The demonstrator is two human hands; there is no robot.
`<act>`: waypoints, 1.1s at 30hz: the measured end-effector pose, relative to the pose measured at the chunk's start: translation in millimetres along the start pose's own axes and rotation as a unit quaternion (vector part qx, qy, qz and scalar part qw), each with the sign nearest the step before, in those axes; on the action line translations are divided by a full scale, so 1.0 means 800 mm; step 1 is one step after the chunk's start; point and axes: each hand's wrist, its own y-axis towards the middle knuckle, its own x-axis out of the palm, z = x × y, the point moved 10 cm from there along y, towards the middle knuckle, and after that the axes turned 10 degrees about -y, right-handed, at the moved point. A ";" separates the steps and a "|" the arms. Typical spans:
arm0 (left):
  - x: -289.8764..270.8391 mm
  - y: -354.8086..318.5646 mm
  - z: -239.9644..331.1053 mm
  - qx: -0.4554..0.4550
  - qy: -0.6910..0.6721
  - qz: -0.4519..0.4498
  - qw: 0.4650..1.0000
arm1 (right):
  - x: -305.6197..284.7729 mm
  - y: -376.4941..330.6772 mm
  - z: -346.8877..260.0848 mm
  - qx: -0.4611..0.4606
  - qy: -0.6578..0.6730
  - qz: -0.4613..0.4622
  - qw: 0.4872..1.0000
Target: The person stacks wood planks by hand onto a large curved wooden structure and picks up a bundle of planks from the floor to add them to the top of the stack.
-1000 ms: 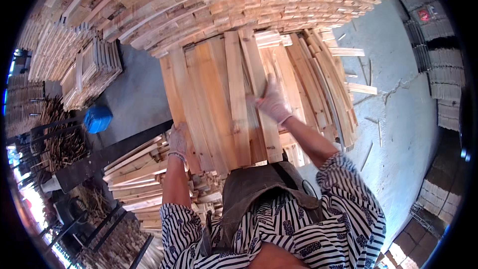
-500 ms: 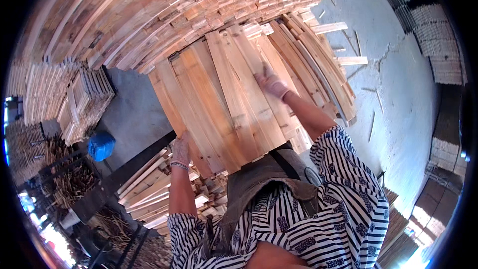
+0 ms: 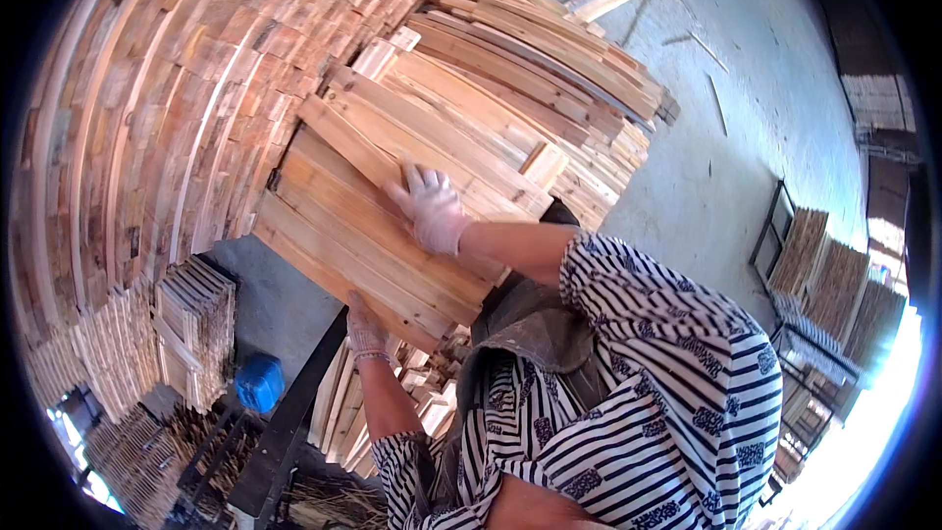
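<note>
Several flat wooden boards lie side by side in front of me, a layer on top of a stack. My right hand, in a thin whitish glove, rests on top of them with its fingers spread. Under its fingertips lies a narrow board, slightly skewed to the others. My left hand, also gloved, grips the near left edge of the outermost board; its fingers are partly hidden beneath. A short wood block sits on the boards right of my right hand.
A tall wall of stacked lumber rises at the left and far side. More long boards lie beyond, to the right. A black metal bar runs beside my left forearm. A blue container stands on the floor at left.
My view has turned to the right. My right hand has moved left across the boards, from the right-hand ones toward the middle. My left hand stays at the left edge.
</note>
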 end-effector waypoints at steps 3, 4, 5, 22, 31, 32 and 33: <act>0.008 -0.011 0.001 -0.027 -0.085 0.007 0.996 | -0.041 0.013 0.036 0.025 0.106 -0.085 0.990; 0.005 -0.013 0.001 -0.035 -0.068 0.009 0.997 | -0.060 0.003 0.051 0.019 0.107 -0.082 0.991; 0.004 -0.013 0.002 -0.040 -0.055 0.010 0.998 | -0.081 -0.002 0.069 0.010 0.106 -0.076 0.991; -0.002 -0.014 -0.004 0.013 -0.038 0.040 0.998 | -0.045 0.046 0.195 0.113 0.049 -0.121 0.985; 0.229 -0.010 0.059 0.070 0.724 0.287 0.623 | -0.142 0.046 0.440 0.177 -0.106 -0.054 0.977; 0.255 -0.018 0.058 0.044 0.670 0.386 0.633 | -0.136 0.047 0.486 0.196 -0.128 -0.100 0.967; 0.271 -0.017 0.059 0.042 0.666 0.359 0.652 | -0.122 0.040 0.526 0.196 -0.147 -0.121 0.962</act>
